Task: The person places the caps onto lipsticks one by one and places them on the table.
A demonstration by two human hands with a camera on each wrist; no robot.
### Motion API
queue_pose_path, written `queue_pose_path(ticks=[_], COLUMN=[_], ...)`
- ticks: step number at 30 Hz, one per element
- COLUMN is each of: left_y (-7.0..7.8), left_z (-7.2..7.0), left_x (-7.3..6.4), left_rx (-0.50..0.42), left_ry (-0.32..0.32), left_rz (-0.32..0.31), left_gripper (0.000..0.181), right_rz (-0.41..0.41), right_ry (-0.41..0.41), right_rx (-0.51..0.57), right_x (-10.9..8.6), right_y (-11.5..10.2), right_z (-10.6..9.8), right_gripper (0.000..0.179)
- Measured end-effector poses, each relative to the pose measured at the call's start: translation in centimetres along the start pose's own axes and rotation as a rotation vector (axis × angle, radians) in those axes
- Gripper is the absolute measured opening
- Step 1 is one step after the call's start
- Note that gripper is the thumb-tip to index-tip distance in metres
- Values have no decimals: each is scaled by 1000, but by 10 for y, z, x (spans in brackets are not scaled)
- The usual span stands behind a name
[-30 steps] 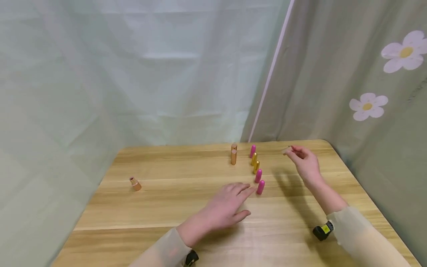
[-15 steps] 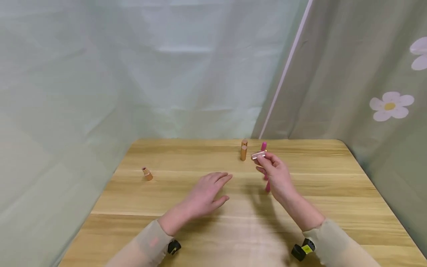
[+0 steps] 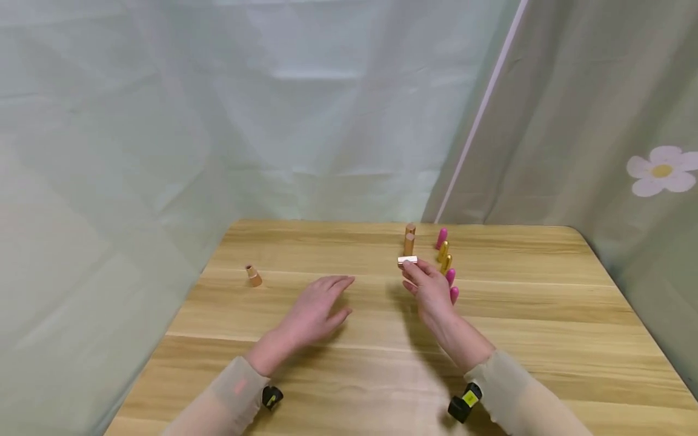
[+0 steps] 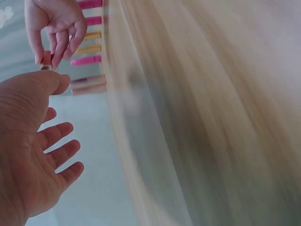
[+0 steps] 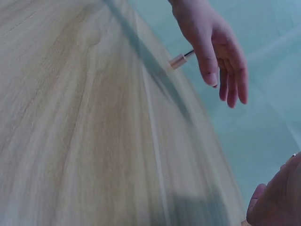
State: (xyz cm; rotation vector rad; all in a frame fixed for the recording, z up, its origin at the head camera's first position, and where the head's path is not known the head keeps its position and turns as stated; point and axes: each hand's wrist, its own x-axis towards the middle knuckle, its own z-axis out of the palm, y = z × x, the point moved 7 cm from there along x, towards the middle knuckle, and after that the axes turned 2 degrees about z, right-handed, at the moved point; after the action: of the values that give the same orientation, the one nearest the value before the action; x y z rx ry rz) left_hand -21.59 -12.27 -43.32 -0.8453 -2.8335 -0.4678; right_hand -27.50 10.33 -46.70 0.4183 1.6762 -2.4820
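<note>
My right hand pinches a short, shiny rose-gold lipstick tube, held sideways above the table; I cannot tell whether it is whole or only a cap. In the left wrist view, fingers partly hide the tube. My left hand hovers over the table with fingers spread and loose, holding nothing. Beyond it to the left stands an uncapped copper lipstick base, narrower at its top. Just behind the held tube are two upright copper lipstick tubes, one behind the other.
Right of the copper tubes runs a row of upright bullet-shaped lipsticks, pink and gold; my right hand partly covers the nearer ones. The wooden table ends at the back against a pale curtain.
My right hand has carried the lipstick tube left from the right side, past the pink and gold row, to in front of the copper tubes. My left hand has drawn back left from the row.
</note>
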Motion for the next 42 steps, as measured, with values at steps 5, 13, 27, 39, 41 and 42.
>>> queue_pose_path(ticks=[5,13,27,39,41,42], left_y=[-12,-54,-166,-204,-206,-206], left_z=[-13,-65,-102,-42,-39,-38], left_x=[-6,-27,-76,-81,-81,-81], left_rx=[-13,-53,-273,-347,-349,-342], left_ry=[83,315,360,119,124,129], left_rz=[-23,-144,-498,-654,-670,-679], left_gripper=[61,57,74,64,61,59], right_rz=[25,47,93,89,93,94], right_ry=[6,-2,29,14,11,11], right_rx=[27,20,13,9,6,6], right_x=[-1,-2,-3,-2,-2,-2], right_y=[5,9,14,19,21,21], right_z=[-4,-7,-7,-4,-3,-3], right_gripper=[35,39,43,44,45,45])
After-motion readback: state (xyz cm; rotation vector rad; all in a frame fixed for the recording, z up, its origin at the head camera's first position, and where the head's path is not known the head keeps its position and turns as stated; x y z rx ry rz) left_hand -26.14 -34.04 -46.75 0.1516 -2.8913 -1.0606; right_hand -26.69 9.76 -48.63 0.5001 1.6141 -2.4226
